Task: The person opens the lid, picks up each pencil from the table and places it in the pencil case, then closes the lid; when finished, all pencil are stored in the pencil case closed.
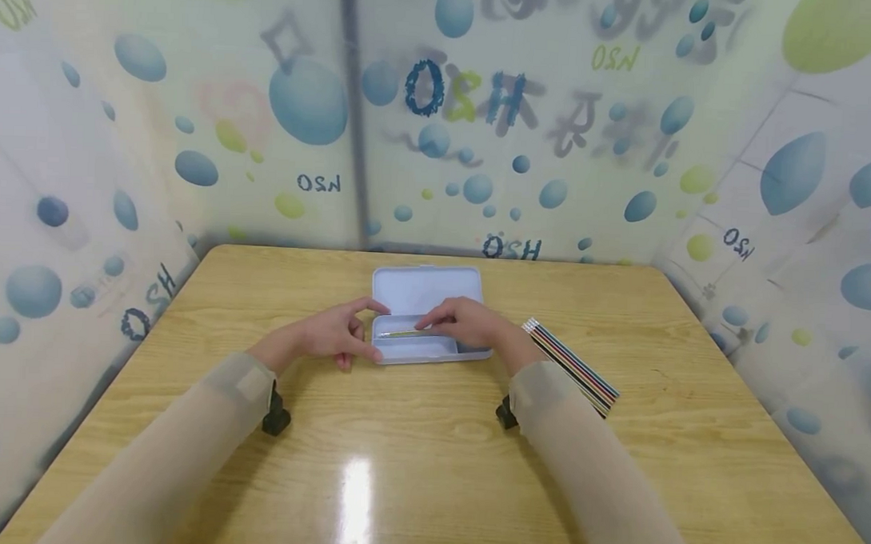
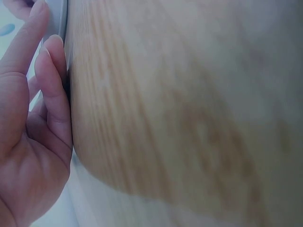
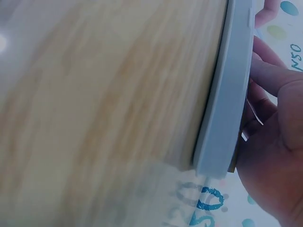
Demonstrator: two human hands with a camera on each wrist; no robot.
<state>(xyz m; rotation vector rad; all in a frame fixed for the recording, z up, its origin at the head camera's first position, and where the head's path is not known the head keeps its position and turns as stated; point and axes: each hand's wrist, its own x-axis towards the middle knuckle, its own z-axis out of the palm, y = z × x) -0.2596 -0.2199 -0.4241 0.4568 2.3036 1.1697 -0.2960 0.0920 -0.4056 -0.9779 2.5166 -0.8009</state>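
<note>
A pale blue pencil case (image 1: 421, 349) lies on the table with its lid (image 1: 426, 288) raised at the back. My left hand (image 1: 332, 332) holds the case's left end, thumb at the front corner and index finger near the hinge. Inside the long back compartment is a yellowish pencil (image 1: 399, 333) with a silvery left end. My right hand (image 1: 466, 321) pinches this pencil from above, covering its right part. The right wrist view shows the case's side wall (image 3: 225, 94) beside the right hand (image 3: 279, 113). In the left wrist view, the left hand's (image 2: 33, 118) other fingers curl loosely.
Several pencils (image 1: 576, 369) in different colours lie side by side to the right, partly behind the right forearm. The wooden table (image 1: 313, 476) has patterned fabric walls (image 1: 424, 191) at its back and sides.
</note>
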